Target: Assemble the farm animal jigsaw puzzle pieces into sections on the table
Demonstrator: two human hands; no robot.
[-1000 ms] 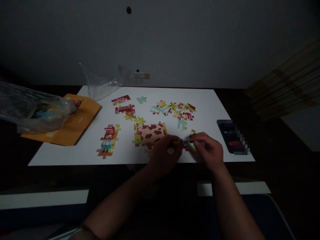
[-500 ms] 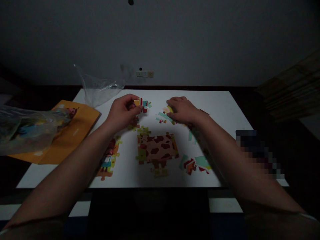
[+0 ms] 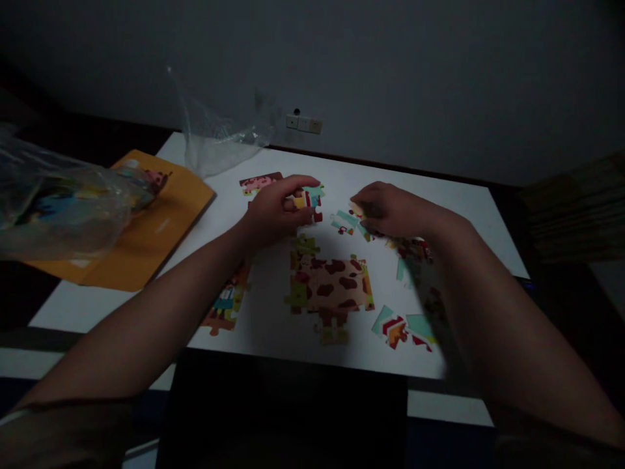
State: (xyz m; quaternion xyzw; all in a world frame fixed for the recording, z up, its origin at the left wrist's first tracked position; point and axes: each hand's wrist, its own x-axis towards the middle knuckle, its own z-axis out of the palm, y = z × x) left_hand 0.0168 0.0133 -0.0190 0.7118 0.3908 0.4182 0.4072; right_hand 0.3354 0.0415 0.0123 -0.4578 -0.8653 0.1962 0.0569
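My left hand (image 3: 278,207) is closed on a puzzle piece (image 3: 312,202) coloured red, yellow and teal, held between thumb and fingers above the table. To its right, my right hand (image 3: 390,208) has its fingers bent around a small pale and yellow puzzle piece (image 3: 356,210), partly hidden beneath them. Just left of that hand lies a pale teal puzzle piece (image 3: 343,222). Nearer to me is a joined puzzle section showing a spotted cow (image 3: 336,283). A joined strip with a figure in blue (image 3: 225,303) lies at the left, partly behind my left forearm.
On the white table (image 3: 273,339), loose puzzle pieces (image 3: 393,329) lie at the front right. A pink-patterned section (image 3: 260,184) is behind my left hand. At the left are an orange envelope (image 3: 161,221), a plastic bag with colourful contents (image 3: 63,202) and a clear bag (image 3: 219,146).
My view has turned, so the table appears tilted and shifted. My left hand still holds its piece; my right hand's fingers have curled more at the small piece.
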